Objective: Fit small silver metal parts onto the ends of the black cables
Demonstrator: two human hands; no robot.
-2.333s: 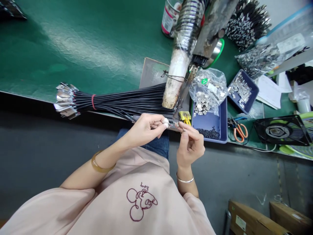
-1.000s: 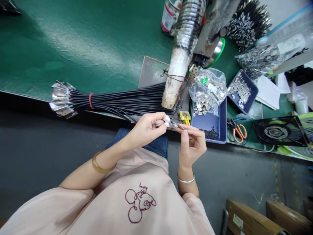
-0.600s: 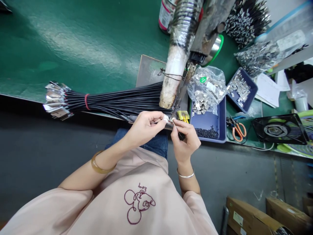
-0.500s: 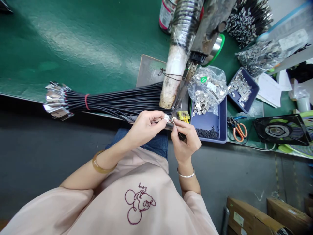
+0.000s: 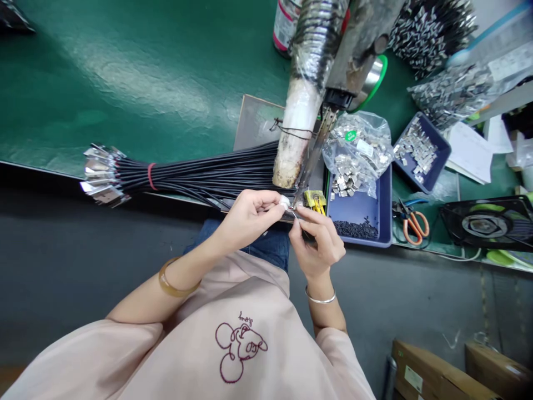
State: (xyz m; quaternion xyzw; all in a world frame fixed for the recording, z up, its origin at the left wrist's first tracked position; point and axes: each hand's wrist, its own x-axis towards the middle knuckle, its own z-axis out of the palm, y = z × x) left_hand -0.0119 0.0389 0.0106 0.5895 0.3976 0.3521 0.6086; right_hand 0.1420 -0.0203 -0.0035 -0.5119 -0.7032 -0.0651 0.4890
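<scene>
From my remote seat, I see my left hand (image 5: 252, 216) with its grip pinched narrow; what sits inside is too small to tell. My right hand's (image 5: 317, 241) grip pinches a thin, pale wire (image 5: 295, 214), just below the slim metal bar. Behind, the long bundle of black cables (image 5: 208, 171) lies on the glossy green desk (image 5: 133, 83), tied by a red band (image 5: 151, 176).

Black cables (image 5: 225, 171) look smooth, their metal ends (image 5: 101, 173) shiny, the green tabletop (image 5: 166, 66) glossy.

Script (image 5: 245, 318) on the shirt (image 5: 272, 294) looks like "disney"; the green sticker (image 5: 350, 135) is unreadable.
</scene>
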